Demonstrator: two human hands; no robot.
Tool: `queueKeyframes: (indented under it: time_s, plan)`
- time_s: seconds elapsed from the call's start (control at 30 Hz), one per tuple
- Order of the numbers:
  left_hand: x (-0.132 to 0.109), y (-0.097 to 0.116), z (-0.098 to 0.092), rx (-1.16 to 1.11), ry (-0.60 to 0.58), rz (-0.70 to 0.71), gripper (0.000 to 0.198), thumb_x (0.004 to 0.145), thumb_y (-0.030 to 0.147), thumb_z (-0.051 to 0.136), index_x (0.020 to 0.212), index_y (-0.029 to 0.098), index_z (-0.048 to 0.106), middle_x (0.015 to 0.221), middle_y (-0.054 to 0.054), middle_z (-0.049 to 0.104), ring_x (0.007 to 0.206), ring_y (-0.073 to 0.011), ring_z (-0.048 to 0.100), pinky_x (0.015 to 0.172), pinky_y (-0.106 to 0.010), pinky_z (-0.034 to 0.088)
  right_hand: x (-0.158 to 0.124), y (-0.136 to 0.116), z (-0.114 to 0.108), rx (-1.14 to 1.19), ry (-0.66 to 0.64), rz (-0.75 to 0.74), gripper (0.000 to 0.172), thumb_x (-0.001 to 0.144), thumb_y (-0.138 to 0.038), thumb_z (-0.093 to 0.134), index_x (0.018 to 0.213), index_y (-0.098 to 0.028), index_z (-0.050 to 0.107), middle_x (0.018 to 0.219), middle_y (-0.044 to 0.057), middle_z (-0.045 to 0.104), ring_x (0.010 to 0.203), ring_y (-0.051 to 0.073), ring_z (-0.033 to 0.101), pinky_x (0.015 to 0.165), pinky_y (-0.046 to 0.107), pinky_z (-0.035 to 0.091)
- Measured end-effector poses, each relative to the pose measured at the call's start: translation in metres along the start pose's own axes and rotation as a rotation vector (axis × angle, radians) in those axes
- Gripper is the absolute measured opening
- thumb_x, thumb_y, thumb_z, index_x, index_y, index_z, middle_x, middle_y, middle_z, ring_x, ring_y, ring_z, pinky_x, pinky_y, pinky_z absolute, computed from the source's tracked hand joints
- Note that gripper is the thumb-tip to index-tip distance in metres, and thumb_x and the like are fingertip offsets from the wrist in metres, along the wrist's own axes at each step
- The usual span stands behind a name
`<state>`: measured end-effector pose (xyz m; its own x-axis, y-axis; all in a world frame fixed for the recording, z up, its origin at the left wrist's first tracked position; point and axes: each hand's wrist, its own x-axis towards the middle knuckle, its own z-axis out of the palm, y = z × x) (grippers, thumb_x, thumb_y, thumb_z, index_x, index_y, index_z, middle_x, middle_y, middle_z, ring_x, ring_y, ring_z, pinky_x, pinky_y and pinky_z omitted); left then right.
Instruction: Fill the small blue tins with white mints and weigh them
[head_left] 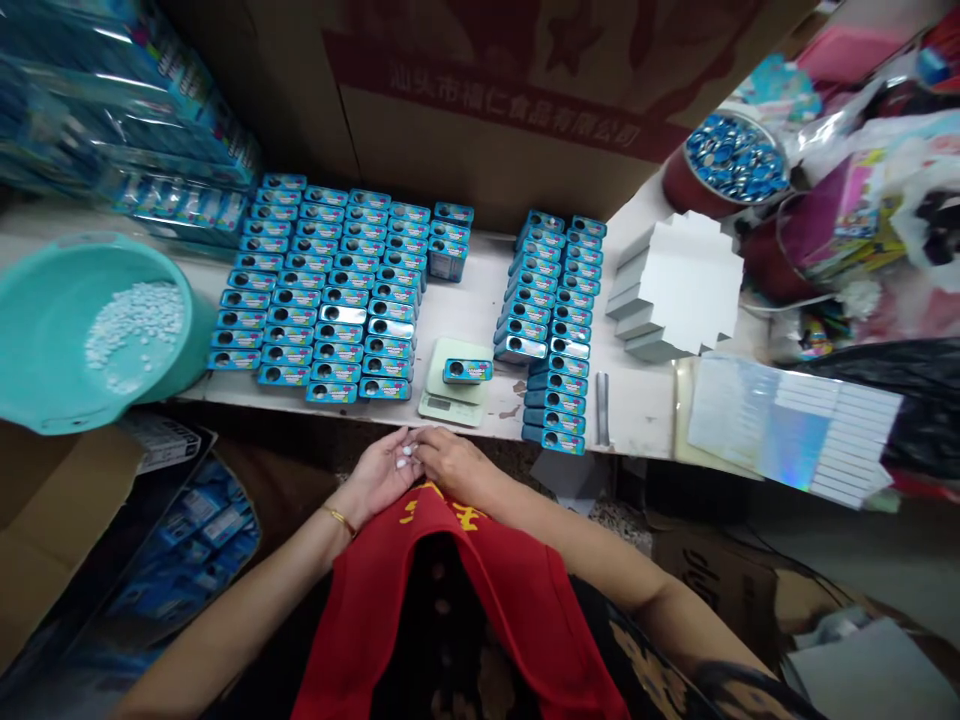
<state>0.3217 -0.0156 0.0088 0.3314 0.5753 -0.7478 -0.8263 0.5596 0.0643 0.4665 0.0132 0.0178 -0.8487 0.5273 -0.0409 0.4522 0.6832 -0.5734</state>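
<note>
My left hand (381, 472) is cupped palm up just off the table's front edge, holding a few small white tablets (406, 456). Over its palm, my right hand (454, 465) bends its fingers in against the tablets; what its fingertips grip is hidden. Straight ahead of both hands, a pale digital scale (436, 404) carries one small blue tin (468, 371) with a dark round opening in its top. A turquoise basin (37, 345) at the left contains many similar white tablets (142, 325).
Rows of blue tins (292, 295) stand left of the scale, with more tin rows (566, 350) to its right. A metal strip (603, 408), white card stack (690, 285) and label sheets (795, 425) lie farther right. A large carton (480, 110) blocks the back.
</note>
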Motion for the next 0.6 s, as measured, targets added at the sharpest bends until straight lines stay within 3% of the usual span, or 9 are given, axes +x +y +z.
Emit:
queueKeyframes:
  time_s: [0.17,0.4,0.5,0.6]
  plan:
    - [0.013,-0.002,0.01,0.075,0.019,0.0,0.02,0.084,0.012,0.042,0.07,0.009,0.057,0.06,-0.004,0.055,0.051,-0.0104,0.052,0.054,-0.023,0.045,-0.003,0.013,0.003,0.04,0.021,0.063,0.019,0.084,-0.017,0.049,0.101,-0.014,0.057,0.103,0.009,0.056,0.097,0.017,0.052,0.081,0.029,0.047]
    - [0.023,-0.005,0.008,0.057,0.02,-0.067,0.02,0.083,0.011,0.043,0.069,0.009,0.056,0.061,-0.004,0.057,0.052,-0.0103,0.054,0.052,-0.022,0.046,-0.005,0.012,0.0,-0.009,0.019,-0.005,0.015,0.082,-0.013,0.051,0.095,-0.013,0.059,0.101,0.01,0.059,0.096,0.019,0.053,0.081,0.03,0.046]
    - [0.026,-0.003,0.012,0.042,0.01,-0.047,0.02,0.084,0.011,0.043,0.068,0.01,0.056,0.06,-0.004,0.057,0.052,-0.0106,0.055,0.053,-0.023,0.048,-0.001,0.02,-0.005,0.078,0.08,0.015,0.015,0.081,-0.012,0.051,0.093,-0.014,0.06,0.096,0.008,0.061,0.091,0.017,0.054,0.078,0.028,0.047]
    - [0.029,0.002,0.022,0.023,0.035,0.023,0.022,0.084,0.01,0.041,0.07,0.009,0.058,0.065,-0.006,0.062,0.06,-0.0123,0.06,0.062,-0.025,0.052,0.004,0.035,-0.016,0.2,0.224,0.067,0.016,0.081,-0.01,0.048,0.088,-0.017,0.06,0.088,0.005,0.062,0.085,0.014,0.056,0.078,0.026,0.046]
